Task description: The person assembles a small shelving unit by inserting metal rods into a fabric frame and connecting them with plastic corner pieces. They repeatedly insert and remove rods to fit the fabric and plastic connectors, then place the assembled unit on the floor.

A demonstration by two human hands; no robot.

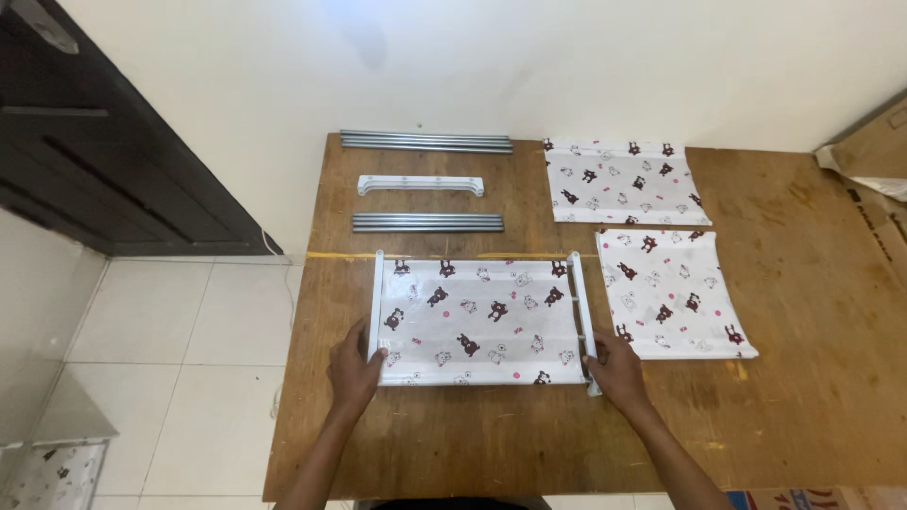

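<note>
The fabric shelf panel (480, 321), white with small bear prints, lies flat near the front edge of the wooden table (803, 416), towards its left side. Its long axis runs left to right, parallel to that front edge, and a white plastic end bar closes each short side.

Your left hand (354, 370) sits at the panel's front left corner, fingers curled onto the left end bar (375, 307), gripping it. Your right hand (619, 370) mirrors it at the front right corner, fingers closed around the near end of the right end bar (581, 307). So the panel lies directly ahead of you, spanning the gap between your hands, each hand on its own end and neither nearer than the other.

Farther back, towards the table's rear left corner, a loose white end bar (420, 184) lies between two bundles of grey metal rods (427, 223) (426, 142), all parallel to the panel. To the right, two more printed fabric sheets (671, 293) (624, 182) lie flat, the nearer one just beside your right hand. A cardboard box (874, 151) sits at the rear right corner.
</note>
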